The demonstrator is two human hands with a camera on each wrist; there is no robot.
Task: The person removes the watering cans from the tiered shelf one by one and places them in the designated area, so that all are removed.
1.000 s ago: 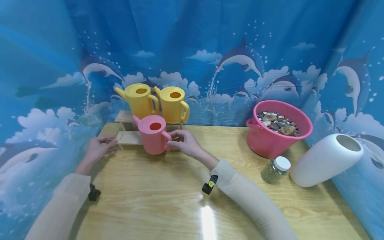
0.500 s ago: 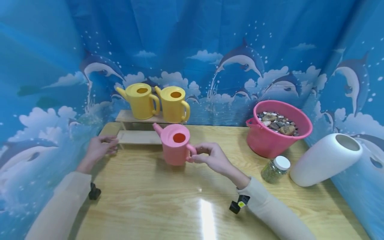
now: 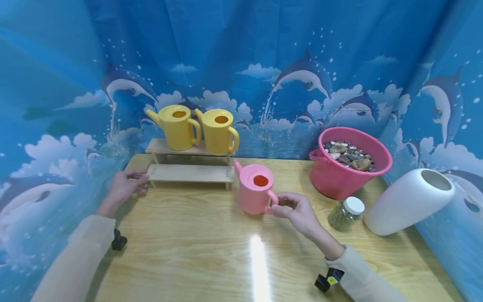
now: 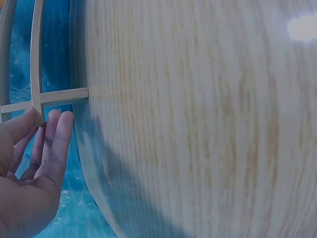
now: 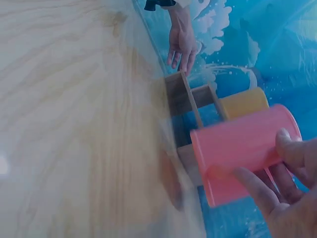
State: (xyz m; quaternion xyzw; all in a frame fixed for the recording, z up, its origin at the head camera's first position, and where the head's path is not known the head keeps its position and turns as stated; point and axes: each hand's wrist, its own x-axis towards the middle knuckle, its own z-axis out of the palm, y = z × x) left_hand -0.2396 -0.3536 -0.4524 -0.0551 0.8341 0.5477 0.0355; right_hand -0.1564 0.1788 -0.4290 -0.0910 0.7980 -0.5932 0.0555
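Note:
My right hand (image 3: 292, 209) grips the handle of a pink watering can (image 3: 254, 188), which is upright over the wooden table (image 3: 211, 251), right of a two-step wooden shelf (image 3: 188, 172). In the right wrist view the pink watering can (image 5: 242, 148) is pinched between thumb and fingers (image 5: 290, 148). Two yellow watering cans (image 3: 176, 127) (image 3: 218, 131) stand on the shelf's upper step. My left hand (image 3: 126, 186) touches the shelf's left end with straight fingers (image 4: 57, 136) at the wooden shelf frame (image 4: 59, 95).
A pink bucket (image 3: 336, 176) of stones stands at the back right. In front of it are a white-capped jar (image 3: 346, 214) and a white vase (image 3: 409, 200) lying tilted. Blue dolphin-print cloth surrounds the table. The table edge (image 4: 86, 163) runs close by my left hand.
My right hand has carried the pink watering can off the shelf's lower step, rightward and toward me. The left hand has stayed at the shelf's left end.

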